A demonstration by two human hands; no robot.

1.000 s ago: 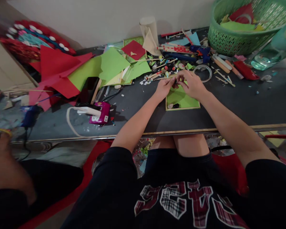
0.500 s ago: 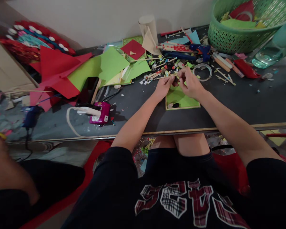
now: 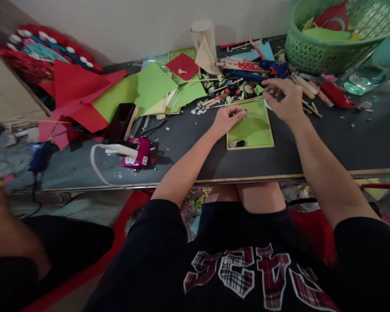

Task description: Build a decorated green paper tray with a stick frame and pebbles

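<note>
My left hand point(image 3: 228, 118) rests at the left edge of a green framed card point(image 3: 251, 129) on the dark table point(image 3: 328, 143), fingers curled and pinched on something too small to name. My right hand point(image 3: 282, 99) is over the card's upper right corner, above the clear tape ring, fingers bent down as if pinching; what they hold is hidden. A small black piece and a pale bead point(image 3: 236, 143) lie at the card's lower left corner.
Green and red paper sheets point(image 3: 143, 89) lie at the left. Also in view are a magenta device with a white cable point(image 3: 134, 154), a blue glue gun point(image 3: 274, 67), sticks and scraps, a green basket point(image 3: 331, 39) and a glass bottle point(image 3: 373, 65). Another person's arm point(image 3: 6, 242) is at the far left.
My hands have parted. The right hand moved right and up from the card's centre to the tape ring; the left hand stayed at the card's left edge.
</note>
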